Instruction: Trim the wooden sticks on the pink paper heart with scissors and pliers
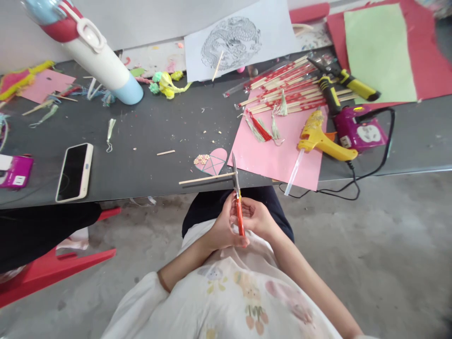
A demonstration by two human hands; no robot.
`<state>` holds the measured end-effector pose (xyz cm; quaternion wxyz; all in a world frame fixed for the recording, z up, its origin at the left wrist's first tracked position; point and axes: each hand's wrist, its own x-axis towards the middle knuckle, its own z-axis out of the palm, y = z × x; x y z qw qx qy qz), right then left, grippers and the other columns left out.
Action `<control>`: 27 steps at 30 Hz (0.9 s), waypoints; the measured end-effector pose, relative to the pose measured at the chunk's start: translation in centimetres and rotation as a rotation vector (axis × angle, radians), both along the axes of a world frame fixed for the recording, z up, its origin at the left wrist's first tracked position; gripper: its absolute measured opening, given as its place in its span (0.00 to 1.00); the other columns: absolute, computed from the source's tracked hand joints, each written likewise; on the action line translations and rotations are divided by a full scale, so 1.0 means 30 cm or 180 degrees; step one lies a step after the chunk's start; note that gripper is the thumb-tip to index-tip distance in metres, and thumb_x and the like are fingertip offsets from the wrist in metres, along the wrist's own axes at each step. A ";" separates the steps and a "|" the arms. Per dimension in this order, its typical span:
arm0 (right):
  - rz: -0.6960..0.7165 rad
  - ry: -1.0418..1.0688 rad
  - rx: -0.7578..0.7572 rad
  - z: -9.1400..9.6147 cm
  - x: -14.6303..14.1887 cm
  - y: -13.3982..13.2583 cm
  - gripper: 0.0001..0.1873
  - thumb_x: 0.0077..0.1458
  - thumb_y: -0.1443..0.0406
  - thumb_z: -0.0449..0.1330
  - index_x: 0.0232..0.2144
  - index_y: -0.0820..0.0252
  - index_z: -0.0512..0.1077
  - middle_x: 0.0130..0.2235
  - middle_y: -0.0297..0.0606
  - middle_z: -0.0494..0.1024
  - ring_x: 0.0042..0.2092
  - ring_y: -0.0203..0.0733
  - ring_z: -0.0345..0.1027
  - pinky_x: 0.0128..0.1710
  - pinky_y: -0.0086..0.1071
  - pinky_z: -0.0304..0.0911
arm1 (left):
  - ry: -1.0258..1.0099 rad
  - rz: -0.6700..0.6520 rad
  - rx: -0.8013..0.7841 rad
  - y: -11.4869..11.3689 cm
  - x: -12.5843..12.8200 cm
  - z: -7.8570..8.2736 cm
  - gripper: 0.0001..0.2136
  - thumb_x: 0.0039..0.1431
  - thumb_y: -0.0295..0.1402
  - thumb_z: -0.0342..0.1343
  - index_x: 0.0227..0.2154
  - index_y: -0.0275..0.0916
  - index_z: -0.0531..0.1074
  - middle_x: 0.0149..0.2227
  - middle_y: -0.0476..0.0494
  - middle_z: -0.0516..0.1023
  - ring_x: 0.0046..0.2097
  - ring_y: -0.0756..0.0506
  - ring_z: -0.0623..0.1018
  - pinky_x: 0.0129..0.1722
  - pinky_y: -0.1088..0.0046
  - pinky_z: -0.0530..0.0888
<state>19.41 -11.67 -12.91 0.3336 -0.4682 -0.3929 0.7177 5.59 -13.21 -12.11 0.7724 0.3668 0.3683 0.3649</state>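
Both my hands are closed round the red handles of a pair of scissors (237, 193), held just below the table's front edge. My left hand (224, 226) wraps the handles from the left, and my right hand (257, 217) grips them from the right. The metal blades point up and away, closed on a thin wooden stick (206, 179) that lies across the table edge. Beside the blade tip lies a pink paper heart (212, 161) with lines and small beads on it.
A dark table (151, 132) carries a phone (75, 171), a yellow glue gun (323, 139), a pink sheet (282, 150), patterned sticks (293, 89), pliers (348, 81), a bottle (100, 56) and a dragon drawing (233, 42). Another person's dark sleeve (45, 230) and a red chair (60, 266) are at left.
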 end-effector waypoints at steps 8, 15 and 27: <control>-0.0094 -0.0020 0.0009 0.003 -0.007 -0.003 0.16 0.37 0.69 0.70 0.30 0.62 0.70 0.30 0.33 0.72 0.32 0.38 0.67 0.34 0.31 0.66 | -0.0018 -0.0001 0.0033 0.006 -0.001 0.002 0.59 0.30 0.48 0.73 0.64 0.41 0.45 0.61 0.31 0.59 0.63 0.30 0.60 0.64 0.48 0.57; -0.0136 0.0049 0.0020 0.000 -0.019 0.000 0.17 0.36 0.66 0.71 0.30 0.62 0.70 0.29 0.33 0.72 0.31 0.37 0.66 0.32 0.31 0.65 | 0.0005 0.0137 0.0107 0.006 0.004 -0.007 0.59 0.30 0.49 0.73 0.64 0.40 0.45 0.60 0.30 0.59 0.62 0.30 0.62 0.63 0.50 0.59; -0.0116 -0.0021 0.0067 -0.002 -0.022 -0.004 0.18 0.37 0.62 0.71 0.29 0.61 0.69 0.29 0.34 0.73 0.31 0.39 0.67 0.34 0.33 0.66 | 0.0017 0.0206 0.0154 -0.007 0.003 -0.023 0.56 0.31 0.45 0.73 0.62 0.39 0.47 0.61 0.29 0.58 0.62 0.30 0.63 0.63 0.50 0.59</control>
